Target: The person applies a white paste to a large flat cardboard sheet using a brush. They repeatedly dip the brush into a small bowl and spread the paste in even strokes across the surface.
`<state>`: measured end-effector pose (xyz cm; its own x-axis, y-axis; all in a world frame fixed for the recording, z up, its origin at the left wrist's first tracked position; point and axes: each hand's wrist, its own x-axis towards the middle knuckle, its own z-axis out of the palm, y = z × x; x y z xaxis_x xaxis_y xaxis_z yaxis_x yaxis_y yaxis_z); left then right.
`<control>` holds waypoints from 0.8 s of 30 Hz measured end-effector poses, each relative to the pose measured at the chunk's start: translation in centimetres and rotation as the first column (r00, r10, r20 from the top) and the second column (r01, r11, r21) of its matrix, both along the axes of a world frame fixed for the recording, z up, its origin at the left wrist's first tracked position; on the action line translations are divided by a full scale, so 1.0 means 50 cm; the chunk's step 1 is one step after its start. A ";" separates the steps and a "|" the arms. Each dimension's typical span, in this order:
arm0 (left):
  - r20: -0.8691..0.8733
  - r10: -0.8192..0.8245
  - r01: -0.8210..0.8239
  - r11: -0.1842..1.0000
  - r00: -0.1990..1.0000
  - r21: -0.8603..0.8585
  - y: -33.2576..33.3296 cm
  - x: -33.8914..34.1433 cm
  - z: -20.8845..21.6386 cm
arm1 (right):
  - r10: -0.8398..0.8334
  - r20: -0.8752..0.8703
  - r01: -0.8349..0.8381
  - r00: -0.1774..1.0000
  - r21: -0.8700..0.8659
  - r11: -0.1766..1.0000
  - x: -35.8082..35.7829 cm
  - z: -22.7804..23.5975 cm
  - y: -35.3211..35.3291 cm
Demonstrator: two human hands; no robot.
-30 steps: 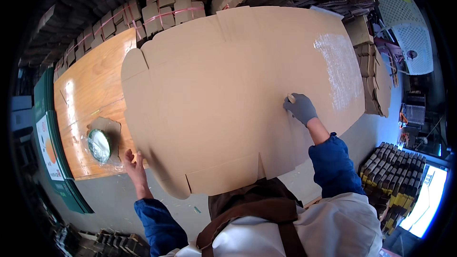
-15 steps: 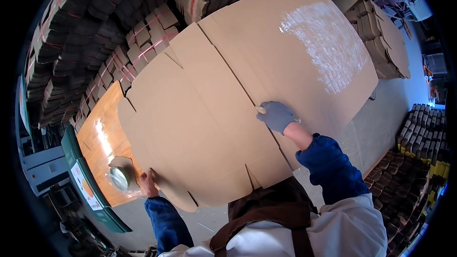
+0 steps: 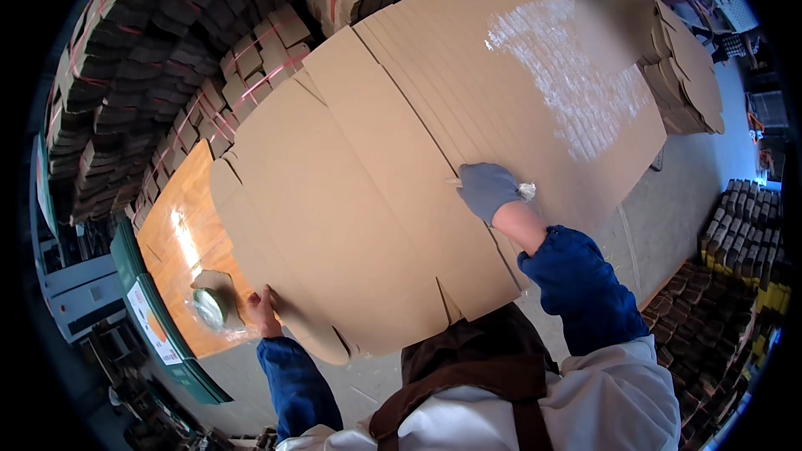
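A large brown cardboard sheet (image 3: 334, 192), with slots and a long dark crease, spreads out in front of me. White streaks (image 3: 576, 75) cover part of its far right. My right hand (image 3: 488, 192), in a grey glove, is closed on the sheet beside the crease. A small pale tip and a whitish wad (image 3: 526, 191) stick out from either side of the fist; what they belong to is unclear. My bare left hand (image 3: 264, 314) grips the near left edge of the sheet, some fingers hidden.
Left of the sheet, a tape roll (image 3: 209, 307) lies on a glossy orange wooden board (image 3: 180, 242). Strapped cardboard bundles (image 3: 259, 67) are stacked behind. More stacks (image 3: 685, 75) stand at right. A blurred round shape (image 3: 614, 8) covers the sheet's far right corner.
My right hand has moved slightly away from me, and the whitish wad shows more beside it. The sheet has shifted a little. A blurred round shape has appeared at the far right.
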<state>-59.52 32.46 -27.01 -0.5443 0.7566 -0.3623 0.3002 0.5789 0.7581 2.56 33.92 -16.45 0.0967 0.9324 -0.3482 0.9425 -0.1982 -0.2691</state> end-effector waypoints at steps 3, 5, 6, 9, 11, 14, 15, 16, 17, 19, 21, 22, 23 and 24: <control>-0.035 0.014 -0.011 0.997 0.999 0.081 -0.005 0.009 -0.024 | 0.036 0.241 -0.054 0.970 0.068 0.996 -0.048 0.015 -0.016; 0.098 -0.035 0.039 0.998 0.995 -0.039 -0.010 0.002 -0.024 | 0.041 0.347 -0.087 0.937 0.119 0.989 -0.082 0.011 -0.033; 0.089 -0.039 0.046 0.997 0.995 -0.070 -0.011 0.000 -0.022 | 0.032 0.383 -0.088 0.923 0.129 0.988 -0.095 -0.002 -0.038; 0.070 -0.008 0.012 0.998 0.998 -0.058 -0.013 -0.010 -0.013 | 0.005 0.425 -0.094 0.905 0.188 0.978 -0.119 -0.013 -0.048; 0.083 -0.015 0.021 0.997 0.996 -0.071 -0.018 0.004 -0.017 | -0.001 0.474 -0.125 0.881 0.235 0.964 -0.125 -0.013 -0.060; 0.124 -0.042 0.049 0.997 0.991 -0.055 -0.016 0.000 -0.015 | -0.034 0.409 -0.073 0.912 0.244 0.967 -0.117 -0.021 -0.061; 0.139 -0.054 0.060 0.997 0.989 -0.039 -0.009 -0.006 -0.010 | -0.059 0.369 -0.053 0.927 0.286 0.957 -0.112 -0.023 -0.060; 0.096 -0.039 0.045 0.997 0.995 -0.057 -0.005 0.008 -0.011 | -0.050 0.354 -0.050 0.934 0.268 0.962 -0.108 -0.017 -0.061; 0.083 -0.018 0.024 0.997 0.996 -0.069 -0.003 0.018 -0.007 | -0.040 0.339 -0.049 0.940 0.249 0.967 -0.104 -0.012 -0.063; 0.085 0.001 0.003 0.999 0.996 -0.042 -0.009 0.005 -0.011 | -0.025 0.322 -0.045 0.947 0.211 0.977 -0.106 0.001 -0.061; 0.088 0.021 -0.020 1.000 0.996 -0.011 -0.008 -0.006 -0.019 | -0.018 0.322 -0.040 0.946 0.175 0.984 -0.109 0.010 -0.053; 0.091 0.029 -0.029 1.000 0.995 0.001 -0.010 -0.013 -0.019 | -0.017 0.304 -0.042 0.953 0.188 0.981 -0.106 0.008 -0.051; 0.077 0.028 -0.028 1.000 0.997 0.000 -0.011 -0.022 -0.016 | -0.015 0.298 -0.043 0.955 0.187 0.981 -0.107 0.010 -0.050; 0.071 0.027 -0.026 1.000 0.997 -0.007 -0.011 -0.012 -0.018 | -0.012 0.299 -0.044 0.954 0.180 0.983 -0.103 0.016 -0.052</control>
<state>-60.10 31.90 -27.92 -0.5366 0.7401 -0.4054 0.2302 0.5906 0.7735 -2.61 31.33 -15.63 0.1545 0.9794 -0.1299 0.9877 -0.1566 -0.0056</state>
